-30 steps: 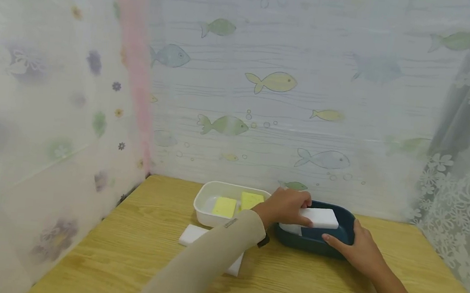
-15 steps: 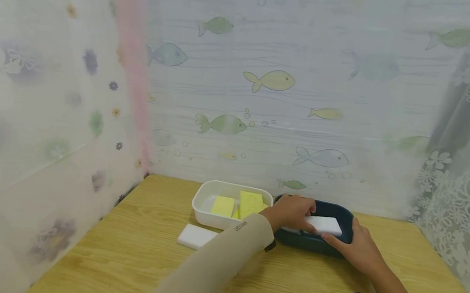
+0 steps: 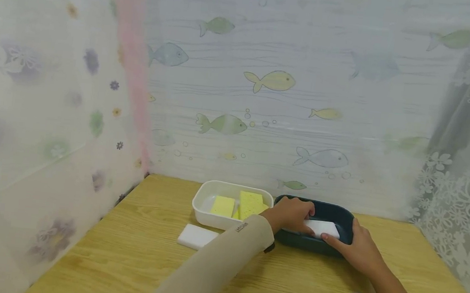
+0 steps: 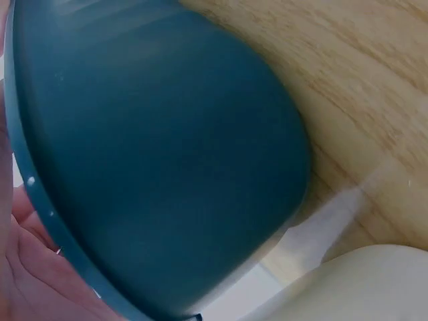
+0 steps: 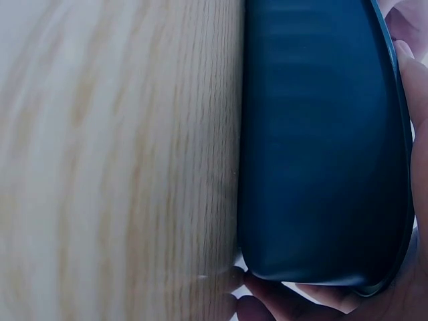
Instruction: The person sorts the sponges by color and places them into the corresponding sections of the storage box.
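One blue tub (image 3: 306, 243): we are pinching a white block (image 3: 325, 229) inside it with our left hand (image 3: 292, 213) and clasping the tub's end with our right hand (image 3: 362, 249); alongside, a white tub (image 3: 211, 219) holding yellow sponges (image 3: 250, 204)

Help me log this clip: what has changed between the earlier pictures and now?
The white block in the left hand has come down deeper into the dark blue tray. The right hand stays at that tray's end; the yellow sponges stay in the white tray.
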Tool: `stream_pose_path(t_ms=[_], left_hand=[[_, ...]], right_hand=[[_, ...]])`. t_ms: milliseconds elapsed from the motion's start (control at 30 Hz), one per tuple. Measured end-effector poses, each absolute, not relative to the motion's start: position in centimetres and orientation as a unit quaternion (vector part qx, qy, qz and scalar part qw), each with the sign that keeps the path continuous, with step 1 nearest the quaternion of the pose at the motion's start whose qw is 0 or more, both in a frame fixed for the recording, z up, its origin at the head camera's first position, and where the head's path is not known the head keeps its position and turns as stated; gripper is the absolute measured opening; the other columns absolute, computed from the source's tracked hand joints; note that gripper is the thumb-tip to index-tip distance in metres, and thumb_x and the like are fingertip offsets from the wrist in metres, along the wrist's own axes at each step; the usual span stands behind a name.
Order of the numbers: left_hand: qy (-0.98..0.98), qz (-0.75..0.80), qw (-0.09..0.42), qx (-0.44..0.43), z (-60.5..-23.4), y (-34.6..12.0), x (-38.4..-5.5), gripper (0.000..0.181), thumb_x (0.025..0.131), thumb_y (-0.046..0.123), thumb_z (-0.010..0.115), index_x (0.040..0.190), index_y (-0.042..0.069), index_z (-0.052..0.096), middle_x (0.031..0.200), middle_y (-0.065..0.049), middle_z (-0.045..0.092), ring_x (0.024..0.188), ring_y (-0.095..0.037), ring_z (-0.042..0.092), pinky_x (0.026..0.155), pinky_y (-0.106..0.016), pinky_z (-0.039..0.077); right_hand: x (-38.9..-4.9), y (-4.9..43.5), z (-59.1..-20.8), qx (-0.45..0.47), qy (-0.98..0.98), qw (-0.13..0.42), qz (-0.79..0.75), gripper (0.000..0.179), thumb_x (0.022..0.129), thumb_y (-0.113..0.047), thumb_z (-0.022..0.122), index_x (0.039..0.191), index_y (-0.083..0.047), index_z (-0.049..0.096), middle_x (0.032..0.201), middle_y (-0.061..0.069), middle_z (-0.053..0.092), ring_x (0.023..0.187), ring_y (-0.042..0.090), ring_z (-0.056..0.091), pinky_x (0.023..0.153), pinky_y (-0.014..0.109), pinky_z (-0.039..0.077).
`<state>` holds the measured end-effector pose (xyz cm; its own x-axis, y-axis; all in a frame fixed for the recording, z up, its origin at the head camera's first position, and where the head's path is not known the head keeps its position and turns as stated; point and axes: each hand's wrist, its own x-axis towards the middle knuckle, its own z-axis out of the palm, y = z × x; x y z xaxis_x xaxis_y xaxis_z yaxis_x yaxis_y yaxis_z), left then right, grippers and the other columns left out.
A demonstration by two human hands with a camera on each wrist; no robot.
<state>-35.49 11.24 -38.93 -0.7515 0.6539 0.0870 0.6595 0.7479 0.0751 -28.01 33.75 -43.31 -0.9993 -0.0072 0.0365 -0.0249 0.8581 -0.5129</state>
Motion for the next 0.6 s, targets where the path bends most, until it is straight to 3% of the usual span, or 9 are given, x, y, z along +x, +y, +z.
stream_pose_path(t_ms=[600], left_hand=[[-0.934,-0.039,0.021,-0.355,-39.2,12.3,-34.9,0.050,0.086,0.062,0.077,0.124,0.032,0.065,0.099,0.022,0.065,0.089,0.001,0.058,0.091,-0.028,0.045]], right_hand=[[-27.9,33.7,-43.3,0.004,-0.964,0.016,0.264,0.135,0.089,-0.077,0.060,0.155,0.019,-0.007,0.156,0.051,0.010,0.141,0.068,0.021,0.110,0.078,0.030]])
